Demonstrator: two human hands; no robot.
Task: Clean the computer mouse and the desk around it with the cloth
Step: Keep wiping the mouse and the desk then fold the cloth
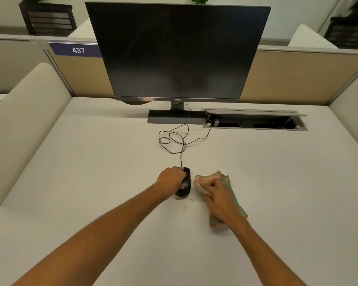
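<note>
A black wired computer mouse (185,185) lies on the white desk (91,172) in the middle. My left hand (171,179) grips it from the left side, fingers over its top. Just right of the mouse, my right hand (219,198) presses a crumpled pink and green cloth (225,180) onto the desk, and the cloth sticks out beyond my fingers and under my wrist. Small specks of dirt (187,203) mark the desk just in front of the mouse.
The mouse cable (174,139) loops back to an open cable tray (254,120) set in the desk. A dark monitor (177,52) on its flat base (174,118) stands behind. Beige partitions (298,79) enclose the desk at the back and sides.
</note>
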